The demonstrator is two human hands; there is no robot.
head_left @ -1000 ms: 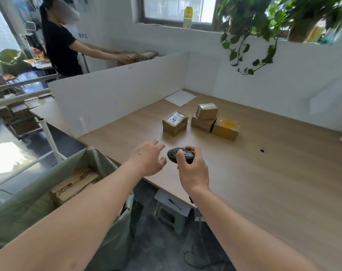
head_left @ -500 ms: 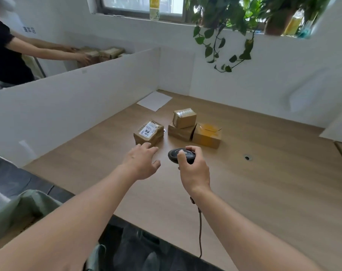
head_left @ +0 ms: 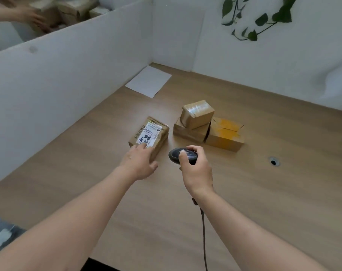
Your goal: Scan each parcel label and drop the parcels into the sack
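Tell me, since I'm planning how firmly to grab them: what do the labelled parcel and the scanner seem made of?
Labelled parcel: looks like brown cardboard, matte, with a white paper label; tape is possible. Scanner: apparently dark hard plastic, slightly glossy, judging by the sheen on its rounded head.

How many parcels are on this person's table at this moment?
4. The labelled parcel lies under the left hand's fingertips; the taped parcel sits on a flat parcel; the yellow-taped parcel is beside them. More may be out of frame.
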